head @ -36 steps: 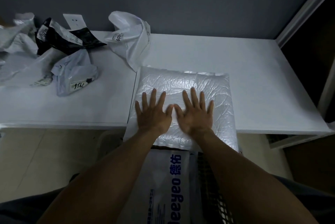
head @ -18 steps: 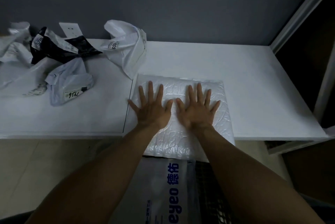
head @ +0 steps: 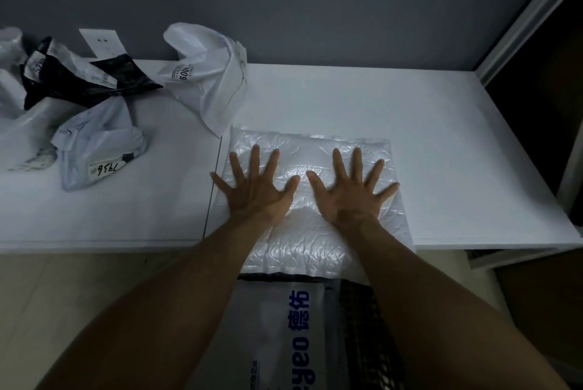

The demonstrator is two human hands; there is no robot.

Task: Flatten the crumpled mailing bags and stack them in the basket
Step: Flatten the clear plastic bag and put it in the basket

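The bubble mailer is pressed under left hand and right hand, fingers splayed flat; its 6 o'clock overhang could be dragged off the counter.

Single wide-angle head view looks forward and steeply down from close above the left hand and right hand, flat white tabletop beyond them.

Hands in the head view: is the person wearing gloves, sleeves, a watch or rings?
No. The left hand and right hand are bare, no gloves or rings visible. The forearms are bare too: no sleeves, watch or wristband in view.
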